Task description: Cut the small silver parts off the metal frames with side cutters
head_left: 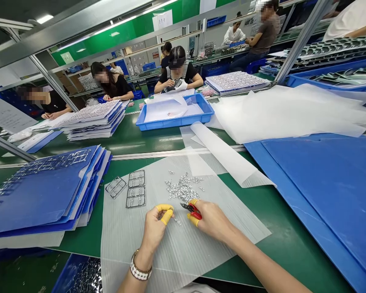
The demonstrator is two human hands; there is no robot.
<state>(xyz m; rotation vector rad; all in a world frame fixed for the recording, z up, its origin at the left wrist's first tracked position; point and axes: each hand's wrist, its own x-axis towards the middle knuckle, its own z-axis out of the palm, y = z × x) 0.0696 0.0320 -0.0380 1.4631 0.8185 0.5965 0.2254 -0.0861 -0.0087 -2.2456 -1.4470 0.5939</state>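
My right hand [205, 217], with yellow finger cots, grips red-handled side cutters [191, 208], jaws pointing left. Facing it, my left hand [157, 224] is closed in a pinch, thumb and forefinger in yellow cots. What it pinches is too small to make out. A small shiny silver part [177, 221] shows just below those fingertips; whether it touches them I cannot tell. Beyond the cutters lies a loose pile of small silver parts [183, 187] on a translucent white sheet [158, 252]. Chrome sprue frames [136, 197] with small parts lie left of the pile.
Blue folders [49, 191] bearing more chrome frames are stacked at left. Large blue boards [329, 183] lie at right, a rolled translucent sheet [228, 152] beside them. A blue tray [173, 122] stands across the bench. A bin of chrome scraps [88, 276] sits below. Several co-workers sit opposite.
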